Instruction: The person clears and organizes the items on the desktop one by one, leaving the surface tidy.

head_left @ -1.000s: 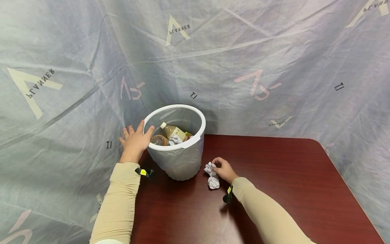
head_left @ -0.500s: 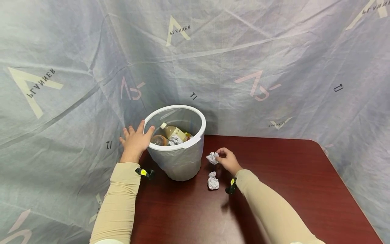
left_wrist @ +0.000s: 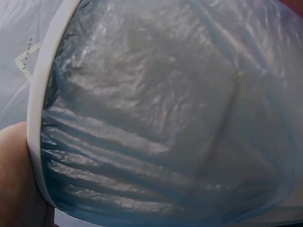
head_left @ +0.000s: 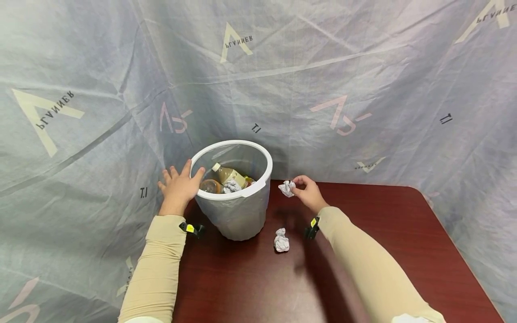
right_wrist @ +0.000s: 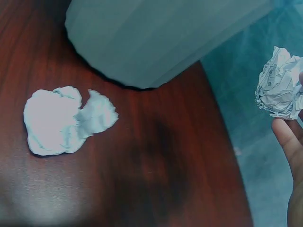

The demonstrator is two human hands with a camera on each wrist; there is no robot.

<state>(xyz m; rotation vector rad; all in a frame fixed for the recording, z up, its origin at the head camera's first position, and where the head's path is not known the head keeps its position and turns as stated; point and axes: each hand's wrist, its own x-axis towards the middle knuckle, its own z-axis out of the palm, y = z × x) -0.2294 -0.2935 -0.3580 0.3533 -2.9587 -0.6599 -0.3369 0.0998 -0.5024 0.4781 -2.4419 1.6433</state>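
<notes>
My right hand (head_left: 310, 194) pinches a crumpled paper ball (head_left: 286, 188) between thumb and fingers, raised above the table to the right of the trash bin (head_left: 242, 220). In the right wrist view that paper ball (right_wrist: 277, 86) shows at the right edge. My left hand (head_left: 177, 188) rests at the left side of the bin's white rim (head_left: 265, 175), fingers spread. Inside the bin lie a capped plastic bottle (head_left: 231, 175), a crumpled paper (head_left: 232, 186) and other waste, partly hidden. More crumpled paper (head_left: 281, 242), a larger wad touching a smaller one, lies on the table.
The dark red wooden table (head_left: 363, 224) extends to the right of the bin. Grey printed sheeting (head_left: 323, 89) hangs behind and to the left. A clear plastic liner (left_wrist: 156, 118) covers the bin's side.
My right hand has lifted one paper ball off the table and carried it up and away from me, slightly right. The other paper stays behind. My left hand keeps its place on the rim.
</notes>
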